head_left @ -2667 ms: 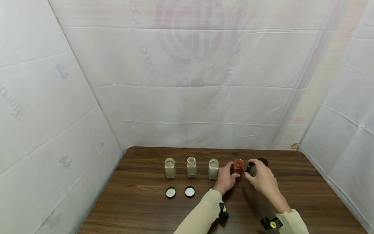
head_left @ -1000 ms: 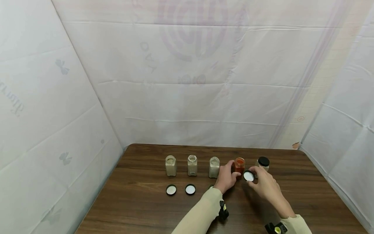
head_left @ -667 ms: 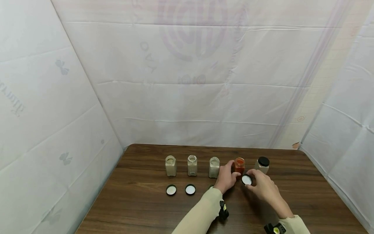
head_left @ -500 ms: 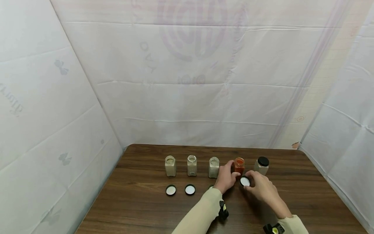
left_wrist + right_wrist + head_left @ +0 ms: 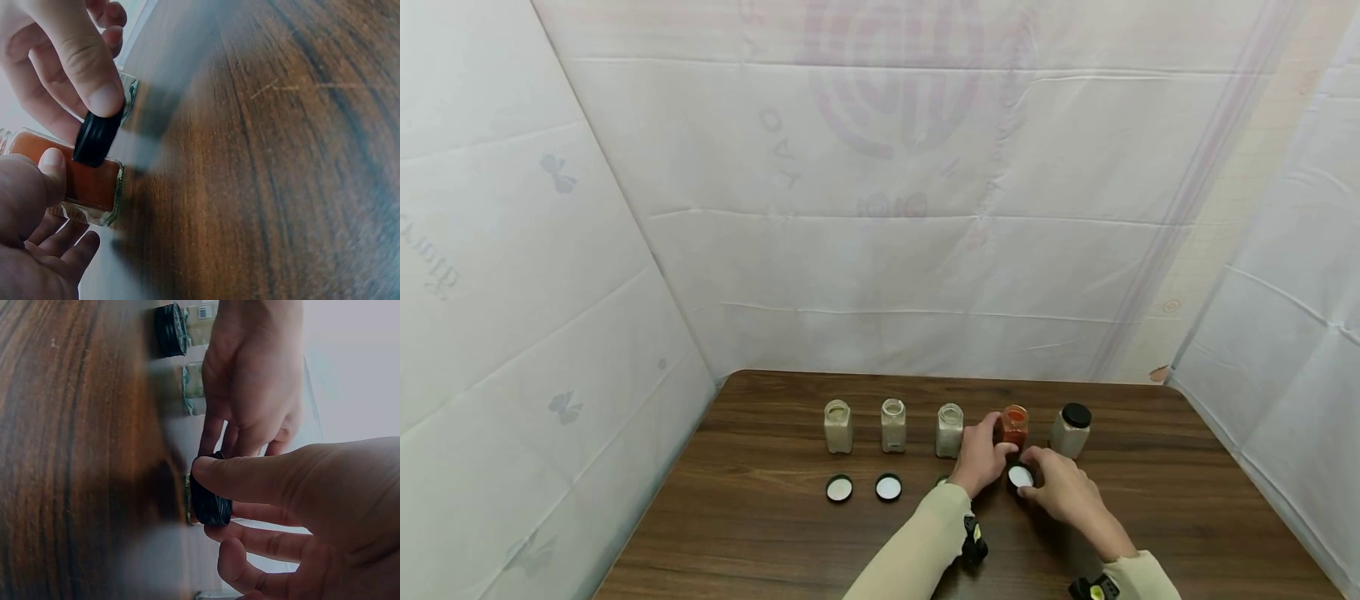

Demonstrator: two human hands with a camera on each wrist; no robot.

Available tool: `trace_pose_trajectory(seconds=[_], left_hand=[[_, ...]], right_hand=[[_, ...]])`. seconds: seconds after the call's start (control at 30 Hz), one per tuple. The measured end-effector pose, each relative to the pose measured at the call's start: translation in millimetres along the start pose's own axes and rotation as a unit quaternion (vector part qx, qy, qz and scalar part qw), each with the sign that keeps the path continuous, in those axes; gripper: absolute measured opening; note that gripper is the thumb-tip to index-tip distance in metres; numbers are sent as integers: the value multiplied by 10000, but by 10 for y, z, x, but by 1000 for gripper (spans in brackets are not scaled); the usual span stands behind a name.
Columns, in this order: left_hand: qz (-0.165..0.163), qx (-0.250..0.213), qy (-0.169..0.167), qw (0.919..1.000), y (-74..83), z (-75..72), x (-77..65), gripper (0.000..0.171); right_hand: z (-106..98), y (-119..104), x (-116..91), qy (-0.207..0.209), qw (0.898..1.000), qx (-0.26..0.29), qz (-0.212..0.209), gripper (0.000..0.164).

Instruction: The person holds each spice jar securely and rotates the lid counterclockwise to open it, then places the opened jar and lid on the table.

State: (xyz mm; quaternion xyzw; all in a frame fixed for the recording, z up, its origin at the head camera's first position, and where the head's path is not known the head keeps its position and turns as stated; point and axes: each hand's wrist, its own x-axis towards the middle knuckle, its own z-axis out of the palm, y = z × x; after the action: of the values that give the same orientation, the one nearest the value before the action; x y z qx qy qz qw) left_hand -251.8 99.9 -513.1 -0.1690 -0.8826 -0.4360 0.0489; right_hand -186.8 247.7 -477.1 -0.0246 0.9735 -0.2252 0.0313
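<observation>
My left hand [image 5: 977,458] holds a glass spice jar of orange-red powder [image 5: 1016,419], which stands upright and uncapped on the table. In the left wrist view the thumb lies against the jar [image 5: 95,186]. My right hand [image 5: 1063,487] pinches a black screw lid [image 5: 1020,477] between thumb and fingers, just in front of that jar. The lid's white inner face points up toward the head camera. Its ridged black side [image 5: 210,499] shows in the right wrist view. I cannot tell whether the lid touches the table.
Three uncapped jars of pale powder [image 5: 838,428] [image 5: 893,427] [image 5: 949,432] stand left of my hands. Two upturned lids [image 5: 839,488] [image 5: 888,487] lie before them; another is mostly hidden by my left wrist. A black-capped jar [image 5: 1071,433] stands at right on the wooden table [image 5: 760,533].
My right hand has moved the lid from beside the red jar leftward and toward me, lower over the table, its white inside turned into view. My left hand keeps its hold on the jar.
</observation>
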Motion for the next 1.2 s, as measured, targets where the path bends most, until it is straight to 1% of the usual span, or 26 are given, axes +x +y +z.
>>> trace_pose_trajectory(seconds=[0.2, 0.43, 0.77, 1.0, 1.2], left_hand=[[-38, -3, -8, 10000, 6, -6, 1, 39], [-22, 1, 15, 10000, 5, 4, 7, 39], [-11, -90, 24, 10000, 13, 10, 9, 40], [-80, -27, 30, 10000, 22, 7, 11, 40], [-75, -8, 55, 10000, 25, 5, 4, 40]], right_hand=[[46, -12, 0, -23, 10000, -40, -62, 37], [85, -4, 6, -70, 9999, -39, -125, 39], [123, -6, 5, -199, 9997, -19, -111, 38], [143, -2, 9, -255, 9996, -25, -95, 38], [143, -13, 10, -288, 9996, -13, -51, 37]])
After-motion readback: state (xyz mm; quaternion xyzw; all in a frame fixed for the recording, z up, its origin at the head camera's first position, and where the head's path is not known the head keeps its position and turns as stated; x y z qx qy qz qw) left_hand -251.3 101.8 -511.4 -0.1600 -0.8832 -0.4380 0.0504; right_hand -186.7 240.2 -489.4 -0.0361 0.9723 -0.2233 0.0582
